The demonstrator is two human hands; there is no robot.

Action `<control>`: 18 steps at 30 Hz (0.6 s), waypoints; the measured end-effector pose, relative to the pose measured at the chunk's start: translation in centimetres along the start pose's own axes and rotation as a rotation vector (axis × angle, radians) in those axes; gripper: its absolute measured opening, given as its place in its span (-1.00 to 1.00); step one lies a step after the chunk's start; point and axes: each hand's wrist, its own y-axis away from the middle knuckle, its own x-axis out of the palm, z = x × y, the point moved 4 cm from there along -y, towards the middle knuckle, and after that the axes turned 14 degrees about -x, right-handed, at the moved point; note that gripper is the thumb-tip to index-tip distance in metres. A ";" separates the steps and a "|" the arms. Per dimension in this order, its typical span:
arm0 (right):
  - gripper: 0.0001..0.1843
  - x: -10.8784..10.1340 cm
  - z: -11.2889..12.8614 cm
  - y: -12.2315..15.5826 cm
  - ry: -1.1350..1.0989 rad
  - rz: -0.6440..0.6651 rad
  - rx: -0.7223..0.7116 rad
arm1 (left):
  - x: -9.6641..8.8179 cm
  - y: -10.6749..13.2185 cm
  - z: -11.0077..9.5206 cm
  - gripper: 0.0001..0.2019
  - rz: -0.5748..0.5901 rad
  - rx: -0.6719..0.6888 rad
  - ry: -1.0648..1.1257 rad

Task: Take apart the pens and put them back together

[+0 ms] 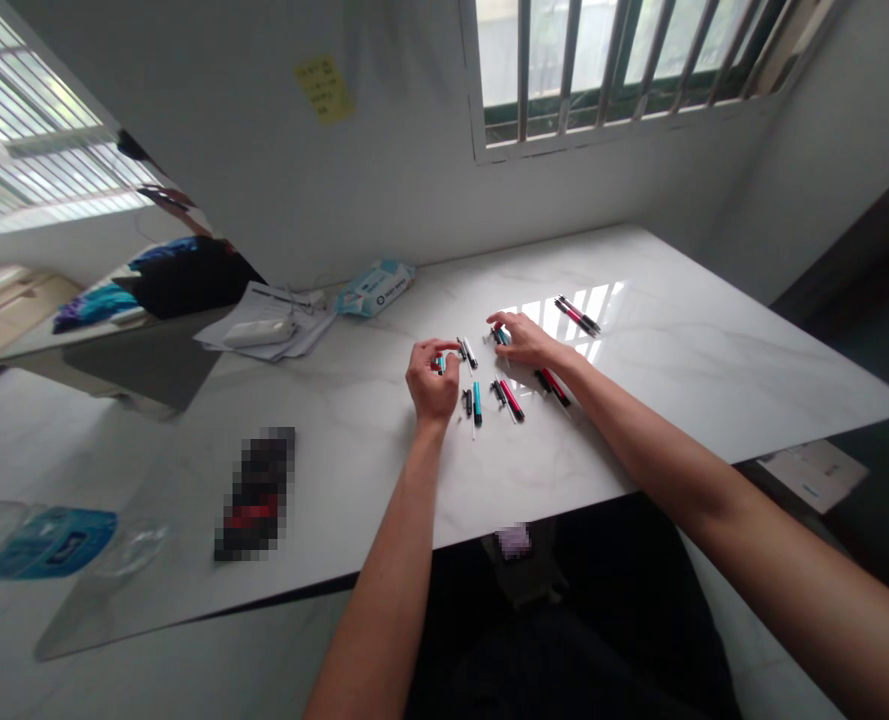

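Observation:
My left hand is at the left of a group of pen parts, its fingers curled and the thumb apart from the index finger. A teal pen barrel shows inside that curve; whether it is touched I cannot tell. Over another teal pen part my right hand hovers or rests, thumb and fingers spread around it. Between and below the hands lie a white pen part, a teal and black barrel, a red barrel and small black pieces. A red and black pen lies beneath my right forearm.
Red and black pens lie farther back on the marble-patterned table. Wet wipes and papers are at the back left. A blurred-out dark object and a plastic bottle occupy the left side.

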 end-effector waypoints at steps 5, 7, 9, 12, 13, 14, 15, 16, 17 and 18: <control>-0.32 0.0 -0.1 0.1 -0.020 -0.012 -0.007 | 0.0 0.0 0.0 -0.75 0.008 0.001 -0.003; -0.32 0.0 -0.1 0.1 -0.031 -0.019 -0.002 | 0.0 0.0 0.0 -0.74 0.006 -0.001 -0.003; -0.32 -0.3 -0.2 0.1 -0.051 -0.046 0.000 | 0.0 0.0 0.0 -0.74 -0.001 -0.002 0.001; -0.35 -1.6 0.0 0.3 -0.095 -0.151 -0.002 | 0.0 -0.1 0.0 -0.74 -0.002 -0.011 0.015; -0.36 -2.2 0.3 0.4 -0.107 -0.192 -0.006 | 0.0 -0.1 0.0 -0.75 0.003 -0.017 0.019; -0.37 -2.8 0.7 0.5 -0.117 -0.232 -0.015 | 0.0 -0.2 0.1 -0.76 0.010 -0.024 0.025; -0.37 -3.5 1.4 0.6 -0.125 -0.265 -0.031 | 0.0 -0.2 0.2 -0.78 0.018 -0.033 0.033; -0.37 -4.0 2.3 0.6 -0.132 -0.289 -0.056 | 0.1 -0.3 0.3 -0.80 0.027 -0.045 0.046; -0.37 -4.4 3.3 0.7 -0.140 -0.303 -0.091 | 0.2 -0.4 0.5 -0.82 0.038 -0.064 0.067; -0.37 -4.7 4.5 0.7 -0.147 -0.305 -0.131 | 0.3 -0.5 0.7 -0.82 0.055 -0.091 0.097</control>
